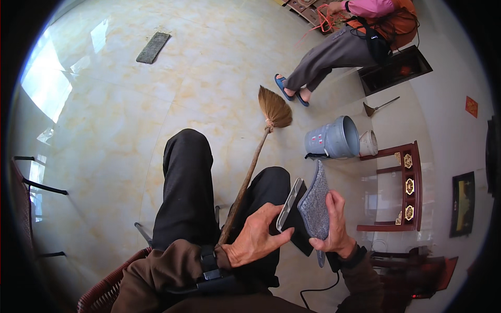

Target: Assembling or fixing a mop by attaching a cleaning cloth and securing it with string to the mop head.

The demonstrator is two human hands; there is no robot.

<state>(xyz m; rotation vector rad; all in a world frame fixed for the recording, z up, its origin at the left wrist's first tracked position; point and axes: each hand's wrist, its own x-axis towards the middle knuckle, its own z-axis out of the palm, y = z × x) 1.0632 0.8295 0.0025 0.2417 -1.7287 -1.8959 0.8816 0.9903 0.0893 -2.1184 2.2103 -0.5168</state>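
Note:
My left hand point(257, 235) is closed on a flat plate point(290, 204) with a pale, ridged edge and a black face, thumb and fingers pinching its near end. A grey fuzzy cloth pad point(315, 206) stands on edge just right of the plate, gripped by my right hand point(334, 224) between thumb and fingers. The pad is curved, and a black flat part shows between it and the pale edge; I cannot tell whether they are joined. Across my right thigh leans a straw broom point(275, 108), its wooden handle running down behind my left wrist.
A blue-grey bucket point(334, 138) and a smaller white bucket point(368, 143) stand at right. Farther back a person point(334, 55) in blue slippers holds red strands. A dark grey flat piece point(153, 48) lies on the tiles. A short broom point(378, 107) lies near the wall.

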